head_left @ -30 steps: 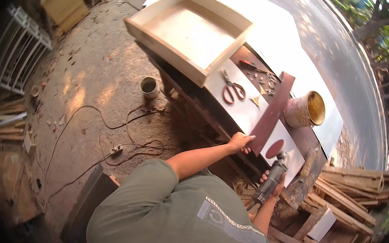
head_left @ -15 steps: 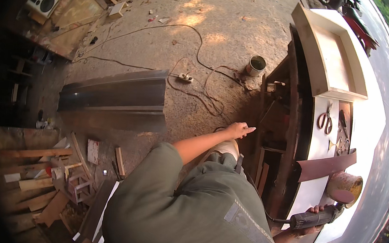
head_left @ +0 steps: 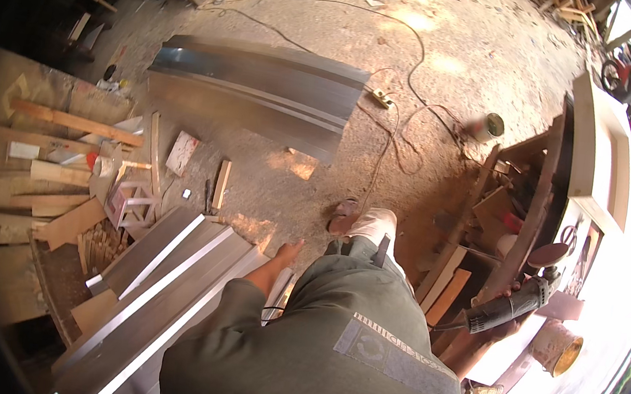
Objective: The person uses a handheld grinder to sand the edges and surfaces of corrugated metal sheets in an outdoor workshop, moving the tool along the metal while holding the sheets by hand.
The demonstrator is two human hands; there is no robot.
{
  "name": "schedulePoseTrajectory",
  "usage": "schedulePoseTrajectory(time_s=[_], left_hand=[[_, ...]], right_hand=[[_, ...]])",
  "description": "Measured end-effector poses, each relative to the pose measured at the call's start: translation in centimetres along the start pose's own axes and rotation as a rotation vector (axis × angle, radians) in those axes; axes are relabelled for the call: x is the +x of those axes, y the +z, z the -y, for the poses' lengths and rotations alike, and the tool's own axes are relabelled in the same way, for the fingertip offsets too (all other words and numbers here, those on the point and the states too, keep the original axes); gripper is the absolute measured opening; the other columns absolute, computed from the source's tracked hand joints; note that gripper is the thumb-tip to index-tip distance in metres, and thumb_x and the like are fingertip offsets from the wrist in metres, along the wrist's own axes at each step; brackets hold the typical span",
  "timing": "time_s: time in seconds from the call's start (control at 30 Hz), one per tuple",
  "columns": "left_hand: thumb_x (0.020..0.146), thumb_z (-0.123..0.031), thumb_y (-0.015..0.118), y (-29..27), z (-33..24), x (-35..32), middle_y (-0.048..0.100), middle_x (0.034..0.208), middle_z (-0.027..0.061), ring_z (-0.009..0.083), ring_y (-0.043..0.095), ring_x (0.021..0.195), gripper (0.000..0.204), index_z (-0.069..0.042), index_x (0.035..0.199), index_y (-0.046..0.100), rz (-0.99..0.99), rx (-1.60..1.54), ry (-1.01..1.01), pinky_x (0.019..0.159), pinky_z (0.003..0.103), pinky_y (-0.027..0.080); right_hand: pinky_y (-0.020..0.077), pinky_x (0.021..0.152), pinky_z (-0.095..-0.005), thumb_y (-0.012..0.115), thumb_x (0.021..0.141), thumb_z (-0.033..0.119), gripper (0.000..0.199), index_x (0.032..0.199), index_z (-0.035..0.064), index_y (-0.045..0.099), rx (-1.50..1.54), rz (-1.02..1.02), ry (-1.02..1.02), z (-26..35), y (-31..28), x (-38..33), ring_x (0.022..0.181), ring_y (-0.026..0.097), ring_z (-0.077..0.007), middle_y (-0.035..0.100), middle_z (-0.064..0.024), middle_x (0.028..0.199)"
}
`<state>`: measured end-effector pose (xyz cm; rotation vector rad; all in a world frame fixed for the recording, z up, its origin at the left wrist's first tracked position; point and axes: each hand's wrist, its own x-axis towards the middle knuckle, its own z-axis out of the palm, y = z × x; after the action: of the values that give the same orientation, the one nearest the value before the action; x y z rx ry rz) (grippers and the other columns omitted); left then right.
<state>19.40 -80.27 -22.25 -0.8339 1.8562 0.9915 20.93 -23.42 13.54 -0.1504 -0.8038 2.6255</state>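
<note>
My right hand point(head_left: 527, 287) is wrapped round the body of a dark angle grinder point(head_left: 505, 311) at the right, mostly hidden behind it. The tool carries a round brown sanding disc point(head_left: 548, 255), held up over the side of the workbench and apart from any surface I can make out. A cord runs from its rear end toward my body. My left hand point(head_left: 286, 255) hangs low beside my hip, with a finger stretched out and nothing visible in it. Long grey panels with white edges point(head_left: 172, 320) lie near that hand.
A pale wooden drawer box point(head_left: 593, 157), scissors point(head_left: 569, 239) and a rusty can point(head_left: 557, 349) sit on the workbench. Another can point(head_left: 486, 128), a power strip point(head_left: 381, 98) and loose cords lie on the ground. A long dark panel point(head_left: 266, 84) lies ahead; wood scraps point(head_left: 70, 121) fill the left.
My view has turned left, bringing the grey panels into sight. My left hand has dropped back toward my hip from in front of me. The grinder has risen, with its disc away from the rusty can.
</note>
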Motion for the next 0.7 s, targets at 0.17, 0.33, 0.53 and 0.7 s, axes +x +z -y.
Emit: schedulePoseTrajectory(time_s=[0.17,0.33,0.53,0.7], left_hand=[[0.099,-0.065,0.054,-1.7,2.4,3.5,0.071,0.098,0.0172,0.0297,0.070,0.087,0.074,0.007,0.103,0.070,0.124,-0.223,-0.053,0.074,0.044,0.053],[0.101,-0.057,0.055,-10.0,2.8,8.6,0.073,0.099,0.0210,0.0316,0.071,0.091,0.066,0.006,0.108,0.072,0.106,-0.290,0.270,0.077,0.045,0.052],[0.095,-0.056,0.065,-34.9,5.9,15.8,0.071,0.117,0.0299,0.0374,0.069,0.112,0.069,0.007,0.120,0.071,-0.094,0.202,0.289,0.099,0.047,0.050],[0.093,-0.058,0.066,-45.7,-2.0,18.3,0.075,0.099,0.0222,0.0349,0.071,0.096,0.065,0.006,0.105,0.071,-0.116,0.235,0.285,0.085,0.047,0.053]], right_hand=[[0.0564,0.081,-0.0429,0.049,0.104,0.061,0.079,0.150,-0.0030,0.036,-0.203,-0.099,0.011,-6.4,1.8,1.2,0.093,0.061,-0.0301,0.057,-0.0190,0.117],[0.0560,0.080,-0.0408,0.048,0.101,0.069,0.081,0.149,0.0044,0.039,-0.188,-0.188,0.108,-14.8,4.5,1.0,0.093,0.062,-0.0297,0.058,-0.0200,0.115],[0.0578,0.084,-0.0416,0.055,0.103,0.058,0.079,0.152,-0.0001,0.035,-0.026,-0.232,0.082,-30.4,8.0,-1.0,0.095,0.063,-0.0295,0.058,-0.0205,0.118],[0.0583,0.082,-0.0403,0.057,0.104,0.053,0.069,0.152,0.0073,0.037,-0.045,-0.468,-0.033,-37.1,14.6,-4.2,0.088,0.062,-0.0293,0.058,-0.0212,0.115]])
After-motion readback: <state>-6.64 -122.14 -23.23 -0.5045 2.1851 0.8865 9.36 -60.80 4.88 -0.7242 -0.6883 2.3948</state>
